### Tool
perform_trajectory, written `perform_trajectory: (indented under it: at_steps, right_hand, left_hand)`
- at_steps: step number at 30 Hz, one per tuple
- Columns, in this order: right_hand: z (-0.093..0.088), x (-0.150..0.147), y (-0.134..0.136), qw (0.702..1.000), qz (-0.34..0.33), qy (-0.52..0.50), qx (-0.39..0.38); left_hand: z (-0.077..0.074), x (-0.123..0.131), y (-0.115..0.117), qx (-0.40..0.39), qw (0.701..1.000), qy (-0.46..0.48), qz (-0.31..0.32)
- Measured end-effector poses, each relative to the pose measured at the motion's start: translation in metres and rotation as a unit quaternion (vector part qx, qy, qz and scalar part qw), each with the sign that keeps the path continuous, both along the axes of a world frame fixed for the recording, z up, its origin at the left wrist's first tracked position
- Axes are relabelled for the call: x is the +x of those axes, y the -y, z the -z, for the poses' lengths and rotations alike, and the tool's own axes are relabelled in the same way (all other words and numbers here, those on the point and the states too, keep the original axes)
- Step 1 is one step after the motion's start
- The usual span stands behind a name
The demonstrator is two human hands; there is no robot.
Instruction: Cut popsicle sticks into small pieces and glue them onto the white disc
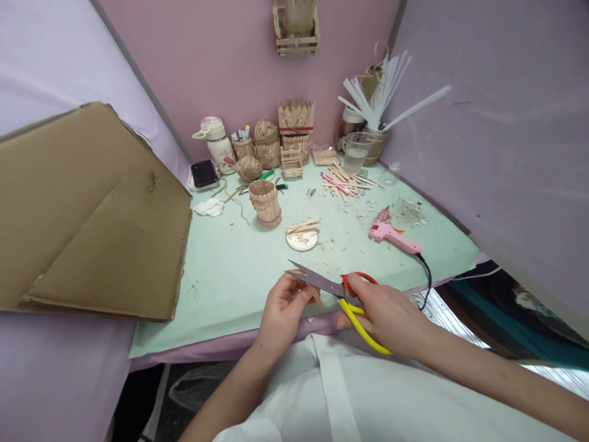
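Observation:
My right hand point(384, 310) grips a pair of scissors point(324, 282) with one red and one yellow handle loop. Their blades are parted and point left, over the fingers of my left hand point(284, 307). Pinched between the left thumb and fingers is a short wooden craft stick point(318, 297), partly hidden by the fingers. Beyond the hands, a white round lid point(302, 243) bears several cut stick pieces point(304, 228). A small cup covered in wooden sticks point(265, 205) stands upright behind it, to the left.
A pink glue gun point(394, 236) lies on the right, its cord over the table edge. Loose sticks point(343, 184) and a plastic cup of liquid point(357, 155) are at the back. A large cardboard piece point(101, 215) blocks the left side. Twine balls point(248, 167) and a bottle point(218, 144) stand behind.

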State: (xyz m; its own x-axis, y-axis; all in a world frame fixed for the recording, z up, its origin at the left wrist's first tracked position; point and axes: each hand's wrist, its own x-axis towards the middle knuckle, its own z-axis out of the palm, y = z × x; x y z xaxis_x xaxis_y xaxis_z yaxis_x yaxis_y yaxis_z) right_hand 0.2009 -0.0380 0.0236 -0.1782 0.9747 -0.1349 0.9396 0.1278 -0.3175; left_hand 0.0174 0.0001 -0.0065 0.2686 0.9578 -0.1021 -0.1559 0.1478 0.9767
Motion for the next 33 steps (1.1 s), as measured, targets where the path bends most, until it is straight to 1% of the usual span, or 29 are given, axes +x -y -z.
perform_trajectory:
  at_steps: [6, 9, 11, 14, 16, 21, 24, 28, 31, 33]
  right_hand:
    - [0.000, -0.001, 0.001, 1.000, 0.008, -0.013, -0.017]
    - [0.000, 0.000, 0.000, 0.998, 0.017, -0.045, -0.030]
    - [-0.003, 0.002, -0.003, 0.991, 0.023, -0.115, -0.067]
    - [-0.009, 0.005, -0.008, 0.957, 0.031, -0.247, -0.147]
    - [-0.011, 0.007, -0.010, 0.942, 0.046, -0.287, -0.165]
    - [-0.009, 0.008, -0.013, 0.927, 0.074, -0.335, -0.149]
    - [-0.009, 0.003, -0.018, 0.917, 0.108, -0.367, -0.109]
    - [-0.010, -0.008, -0.032, 0.895, 0.140, -0.421, -0.048]
    - [-0.010, -0.015, -0.040, 0.881, 0.136, -0.453, -0.024]
    - [-0.010, -0.017, -0.044, 0.867, 0.116, -0.483, -0.037]
  left_hand:
    - [-0.001, -0.002, 0.000, -0.004, 1.000, 0.002, 0.015]
    - [-0.002, -0.002, -0.001, 0.001, 1.000, -0.003, 0.028]
    - [-0.005, -0.002, -0.002, 0.002, 1.000, -0.003, 0.031]
    - [-0.008, 0.000, -0.002, -0.009, 0.999, 0.010, 0.031]
    - [-0.008, 0.001, -0.002, -0.020, 0.999, 0.022, 0.032]
    - [-0.004, 0.002, -0.003, -0.030, 0.998, 0.026, 0.038]
    - [-0.003, 0.003, -0.003, -0.030, 0.998, 0.013, 0.046]
    - [-0.002, 0.007, -0.003, -0.013, 0.998, -0.025, 0.053]
    - [0.000, 0.010, -0.003, -0.003, 0.997, -0.044, 0.057]
    - [0.001, 0.010, -0.003, -0.009, 0.997, -0.042, 0.064]
